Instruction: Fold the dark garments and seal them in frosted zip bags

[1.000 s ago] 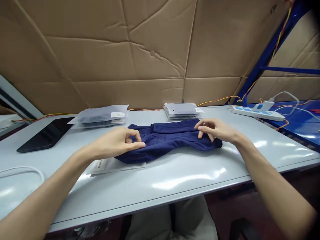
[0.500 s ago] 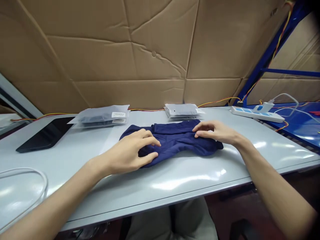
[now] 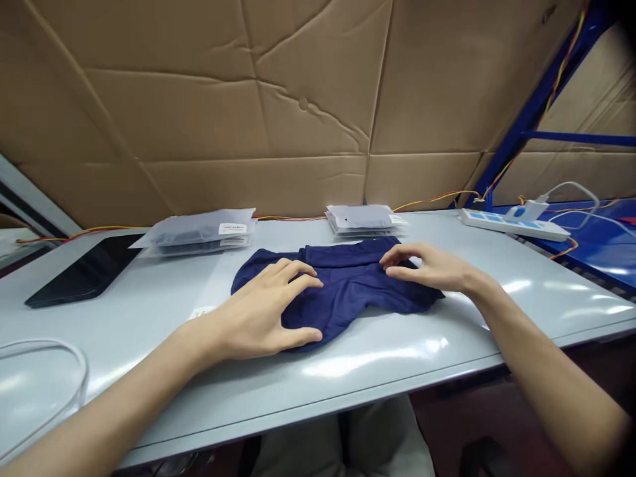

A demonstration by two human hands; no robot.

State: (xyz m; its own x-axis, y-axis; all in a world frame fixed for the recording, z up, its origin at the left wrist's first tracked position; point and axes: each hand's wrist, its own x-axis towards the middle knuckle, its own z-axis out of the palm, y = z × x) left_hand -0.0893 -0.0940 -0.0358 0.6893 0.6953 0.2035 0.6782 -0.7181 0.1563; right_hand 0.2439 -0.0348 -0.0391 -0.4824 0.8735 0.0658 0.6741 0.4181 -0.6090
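Observation:
A navy-blue cloth garment (image 3: 348, 281) with a banded upper edge lies spread on the table, softly wrinkled; its exact kind is hard to make out. Across its left part rests my left hand (image 3: 271, 301), open, with fingers and thumb spread over the fabric. My right hand (image 3: 422, 265) is at the garment's upper right part, fingers curved and apart from the thumb, fingertips on or just over the cloth. Partly behind my left hand and the garment lies a flat translucent bag (image 3: 211, 281) with a white label.
Filled translucent bags (image 3: 199, 232) are stacked behind on the left, and another stack of bags (image 3: 365, 218) stands behind the garment. A dark tablet (image 3: 89, 271) and a white cable (image 3: 74, 351) lie left. A power strip (image 3: 517, 225) is at the right back, and cardboard (image 3: 308, 132) stands behind.
My left hand has spread wider and moved slightly toward the near edge. The garment's left part is flatter and reaches nearer to me; my right hand has hardly moved.

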